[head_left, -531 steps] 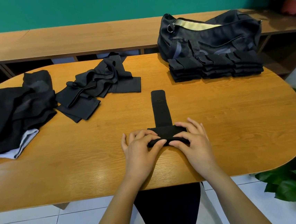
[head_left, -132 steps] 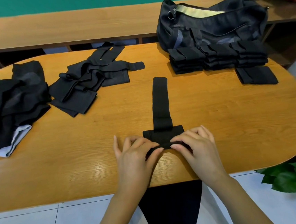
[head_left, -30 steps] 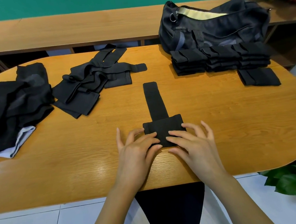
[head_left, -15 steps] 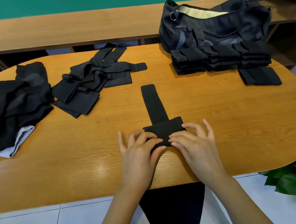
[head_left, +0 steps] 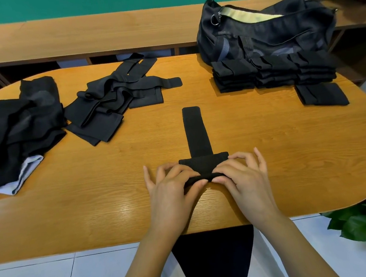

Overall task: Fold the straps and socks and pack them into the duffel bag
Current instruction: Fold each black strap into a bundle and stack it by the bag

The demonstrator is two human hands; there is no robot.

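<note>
Update: the wide end of the black strap [head_left: 203, 165] is being rolled over on itself. A second ago it was lying flat under flat fingers, and half a second ago the near edge was only being lifted. That edge is now being carried forward, so the pad is looking shorter and thicker, with a rounded fold on the near side. Judgement: the first fold of this strap is being made. The tail is not yet being wrapped, and packing is not being started.

Hands:
- The near-left corner of the fold is being pinched by the left hand [head_left: 171, 190] between thumb and forefinger, with the other fingers being held loose beside it.
- The same pinch is being applied at the near-right corner by the right hand [head_left: 244, 177], with the outer fingers being fanned up clear of the cloth.

Location: the strap is lying on the table [head_left: 290, 150], its wide end being held between both hands and its narrow tail being left free straight ahead of them.

Orientation: the long axis is running away from the hands. The rounded tail tip is pointing away and leaning slightly toward the left-hand side. The folded pad is sitting crosswise, so a T is being formed.

Rest: the stack of folded straps [head_left: 274, 71] and the unzipped duffel bag [head_left: 268, 34] are sitting far ahead-right of the right hand, with a single folded strap [head_left: 322, 94] being kept just nearer than the stack. The unfolded straps [head_left: 115, 100] are waiting ahead-left of the left hand, with a heap of dark cloth [head_left: 15, 127], possibly the socks, further left.
</note>
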